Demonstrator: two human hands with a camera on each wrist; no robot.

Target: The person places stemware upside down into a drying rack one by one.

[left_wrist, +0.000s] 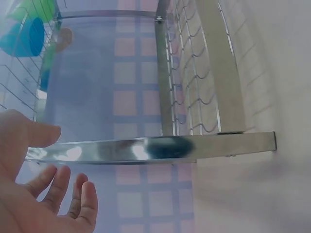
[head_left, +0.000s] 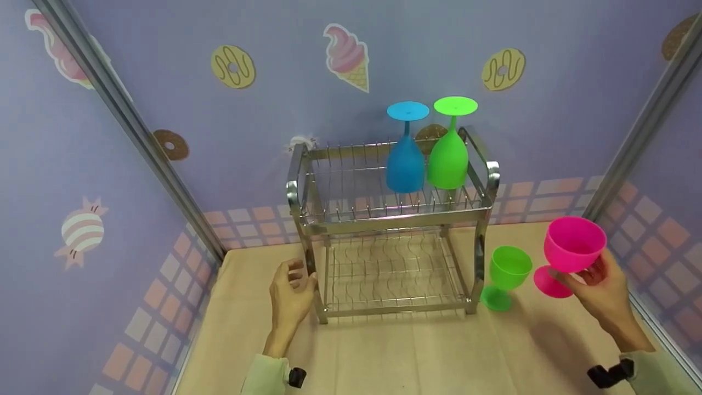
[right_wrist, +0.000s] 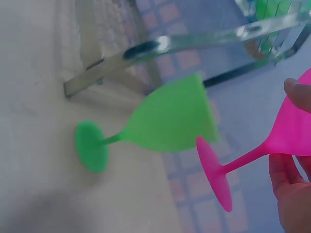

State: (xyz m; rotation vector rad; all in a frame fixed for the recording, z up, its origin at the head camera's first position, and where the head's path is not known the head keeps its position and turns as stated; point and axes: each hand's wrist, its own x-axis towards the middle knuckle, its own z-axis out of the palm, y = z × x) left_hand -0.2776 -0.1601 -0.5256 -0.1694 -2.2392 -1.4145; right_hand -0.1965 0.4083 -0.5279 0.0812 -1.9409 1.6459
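My right hand (head_left: 606, 288) holds a pink wine goblet (head_left: 573, 241) by the lower part of its bowl. The goblet is upright, and its foot looks lifted off the table. Just left of it a green goblet (head_left: 509, 269) stands upright on the table, beside the rack's right leg. A two-tier metal dish rack (head_left: 384, 219) stands in the middle. On its upper tier a blue goblet (head_left: 406, 164) and a light green goblet (head_left: 448, 162) sit upside down, side by side. My left hand (head_left: 292, 291) is by the rack's left post (left_wrist: 121, 150), thumb and loosely bent fingers on either side of it.
The rack's lower tier (head_left: 389, 269) is a wire shelf with wavy bars. A cream cloth (head_left: 384, 356) covers the table. Patterned walls close in the back and both sides, with metal corner posts (head_left: 131, 131) at left and right.
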